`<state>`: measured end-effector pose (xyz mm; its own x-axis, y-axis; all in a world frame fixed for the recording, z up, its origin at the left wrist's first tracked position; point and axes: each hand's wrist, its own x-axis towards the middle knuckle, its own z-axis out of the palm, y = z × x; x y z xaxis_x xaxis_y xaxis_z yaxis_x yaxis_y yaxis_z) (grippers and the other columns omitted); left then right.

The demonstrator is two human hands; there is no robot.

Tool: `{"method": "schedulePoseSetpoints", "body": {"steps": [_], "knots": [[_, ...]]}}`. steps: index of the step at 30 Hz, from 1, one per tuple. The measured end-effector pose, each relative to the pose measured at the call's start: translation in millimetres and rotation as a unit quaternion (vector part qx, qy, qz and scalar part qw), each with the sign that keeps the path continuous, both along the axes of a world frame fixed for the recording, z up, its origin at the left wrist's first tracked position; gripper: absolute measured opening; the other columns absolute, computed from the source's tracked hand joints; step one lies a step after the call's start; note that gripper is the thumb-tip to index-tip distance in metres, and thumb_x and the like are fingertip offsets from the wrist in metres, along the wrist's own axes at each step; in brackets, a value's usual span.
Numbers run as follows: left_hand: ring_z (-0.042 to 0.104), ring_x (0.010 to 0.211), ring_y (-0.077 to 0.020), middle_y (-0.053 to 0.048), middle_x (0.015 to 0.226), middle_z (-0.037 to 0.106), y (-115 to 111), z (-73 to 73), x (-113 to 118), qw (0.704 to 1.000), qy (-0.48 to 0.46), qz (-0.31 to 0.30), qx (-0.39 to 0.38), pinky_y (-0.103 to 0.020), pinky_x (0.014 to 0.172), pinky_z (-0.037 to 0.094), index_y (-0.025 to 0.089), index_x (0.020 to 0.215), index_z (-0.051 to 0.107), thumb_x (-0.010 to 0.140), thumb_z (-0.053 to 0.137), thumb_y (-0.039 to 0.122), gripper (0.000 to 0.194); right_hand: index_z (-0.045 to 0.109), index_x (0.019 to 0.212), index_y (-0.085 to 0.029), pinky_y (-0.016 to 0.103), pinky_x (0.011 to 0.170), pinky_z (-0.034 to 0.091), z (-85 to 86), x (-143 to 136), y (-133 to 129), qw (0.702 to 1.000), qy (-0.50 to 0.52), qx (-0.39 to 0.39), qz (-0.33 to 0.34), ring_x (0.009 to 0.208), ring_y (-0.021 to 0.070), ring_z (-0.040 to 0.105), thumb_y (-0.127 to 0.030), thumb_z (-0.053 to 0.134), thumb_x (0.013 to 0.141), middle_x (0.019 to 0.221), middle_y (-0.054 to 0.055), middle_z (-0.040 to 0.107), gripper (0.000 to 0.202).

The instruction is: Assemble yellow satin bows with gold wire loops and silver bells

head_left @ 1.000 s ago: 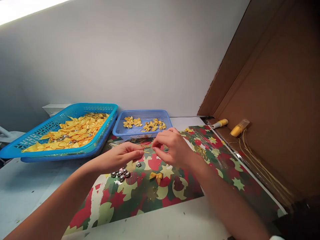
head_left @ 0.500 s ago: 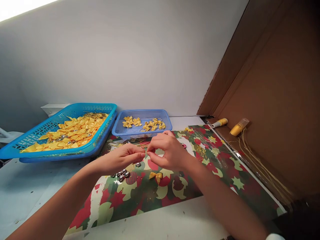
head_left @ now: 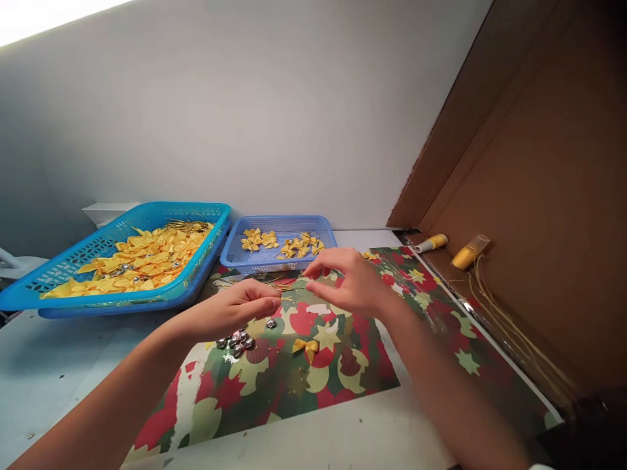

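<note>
My left hand (head_left: 249, 303) is closed, thumb against the fingers, over the patterned sheet. A short bit of thin gold cord (head_left: 287, 298) sticks out from its fingertips; the rest is hidden in the fingers. To its right my right hand (head_left: 347, 281) is open, thumb and fingers apart, with nothing visible between them. Below the hands a yellow ribbon bow (head_left: 305, 348) lies on the sheet. Several small silver bells (head_left: 238, 341) sit in a cluster under my left hand, and a single silver bell (head_left: 271, 323) lies just right of them.
A large blue basket (head_left: 196, 277) heaped with yellow bows and gold cords stands at left. Behind the hands is a smaller blue basket (head_left: 277, 266) with several bows. At right, a cardboard panel (head_left: 529, 196) rises beside yellow thread spools (head_left: 470, 253) and loose cords (head_left: 519, 333).
My right hand has parted from the left, moving right, and its fingers have opened. My left hand stays almost in place, still closed on the gold cord.
</note>
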<state>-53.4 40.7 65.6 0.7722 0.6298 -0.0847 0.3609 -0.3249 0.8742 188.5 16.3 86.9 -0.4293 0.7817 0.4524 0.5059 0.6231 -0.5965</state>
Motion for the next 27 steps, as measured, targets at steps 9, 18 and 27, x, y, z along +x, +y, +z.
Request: {"method": "schedulePoseSetpoints", "body": {"steps": [9,18,27], "knots": [[0.019,0.052,-0.0101,0.006,0.059,0.023,-4.4,-0.3,6.2,1.0,-0.001,-0.015,-0.014,-0.026,0.047,0.02,0.02,0.06,0.031,0.094,0.039,0.041,0.041,0.064,0.075,-0.019,0.034,0.084,0.035,-14.3,-20.1,-5.4,0.996,-0.03,0.018,0.077,0.075,0.0132,0.06,-0.017,0.063,0.084,0.075,-0.003,0.069,0.01],[0.023,0.052,-0.0106,0.005,0.059,0.028,-1.5,-3.5,6.1,0.999,-0.001,0.032,-0.005,-0.026,0.047,0.02,0.02,0.059,0.034,0.092,0.042,0.048,0.044,0.064,0.078,-0.02,0.029,0.074,0.042,-16.9,27.6,22.7,0.97,-0.175,-0.138,-0.092,0.081,0.0164,0.062,-0.018,0.069,0.075,0.087,0.001,0.069,0.006],[0.021,0.054,-0.0107,0.005,0.059,0.026,-2.3,-8.8,14.6,0.996,-0.031,0.075,-0.019,-0.026,0.048,0.02,0.02,0.058,0.03,0.091,0.042,0.054,0.048,0.058,0.065,-0.02,0.026,0.055,0.039,-58.2,48.2,51.1,0.897,-0.309,-0.281,-0.143,0.069,0.0173,0.061,-0.013,0.079,0.059,0.076,0.002,0.068,0.023]]}}
